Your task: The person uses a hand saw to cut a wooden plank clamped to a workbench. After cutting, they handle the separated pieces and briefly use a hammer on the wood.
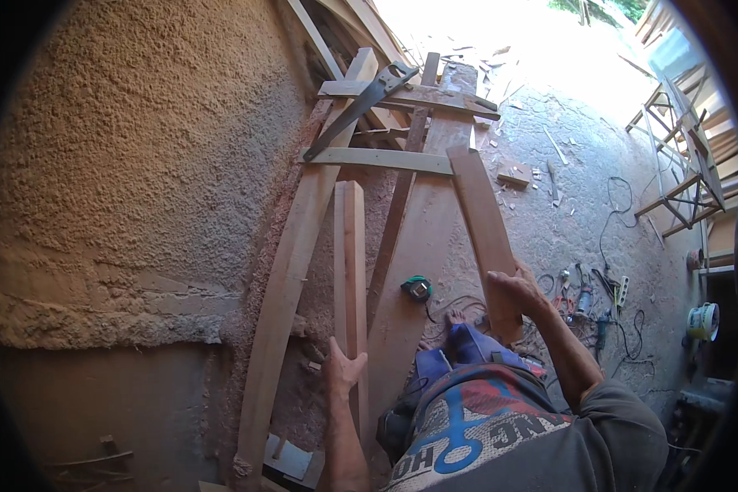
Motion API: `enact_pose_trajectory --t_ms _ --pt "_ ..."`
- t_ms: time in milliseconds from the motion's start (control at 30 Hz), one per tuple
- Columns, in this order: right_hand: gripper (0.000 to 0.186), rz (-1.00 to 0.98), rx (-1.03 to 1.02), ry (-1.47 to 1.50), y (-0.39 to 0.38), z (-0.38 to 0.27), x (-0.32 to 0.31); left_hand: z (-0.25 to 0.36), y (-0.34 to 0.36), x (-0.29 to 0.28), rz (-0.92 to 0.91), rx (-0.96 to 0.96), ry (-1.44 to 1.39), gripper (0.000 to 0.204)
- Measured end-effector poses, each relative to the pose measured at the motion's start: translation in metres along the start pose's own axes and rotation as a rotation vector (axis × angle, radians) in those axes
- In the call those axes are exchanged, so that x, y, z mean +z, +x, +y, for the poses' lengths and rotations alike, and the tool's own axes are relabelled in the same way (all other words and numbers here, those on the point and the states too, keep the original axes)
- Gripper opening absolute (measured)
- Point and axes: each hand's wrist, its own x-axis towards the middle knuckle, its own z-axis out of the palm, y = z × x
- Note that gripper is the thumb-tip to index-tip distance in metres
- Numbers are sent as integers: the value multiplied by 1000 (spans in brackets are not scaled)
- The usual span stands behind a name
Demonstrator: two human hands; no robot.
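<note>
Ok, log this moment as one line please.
left hand: grips narrow wood strip | right hand: grips short plank | nearby: tape measure, handsaw

Sunlight glare blown out top right; shaded foreground; fisheye-bent, dark edges.

I find no packages, signs or screens from my seat at the head camera. The only printed surface I can make out is the graphic on the person's own grey shirt (484, 426), near the bottom edge, right of centre: a curved panel in red, white and blue with bold lettering and a blue looping shape across it. The green and black tape measure (416, 288) lying on the wide plank near the middle may carry a small label on its face, but it is too small for me to tell.
</note>
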Motion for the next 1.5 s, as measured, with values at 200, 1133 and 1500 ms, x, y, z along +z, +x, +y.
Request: enact_pose_trajectory --t_ms 200,1133,1500 --pt "61 307 18 211 -40 28 -34 75 71 18 -67 176 193 78" --pt "64 365 -29 319 3 28 -144 132 105 69 15 372 83 105" --pt "69 -72 98 688 38 16 -167 266 91 103 226 645 -180 80"
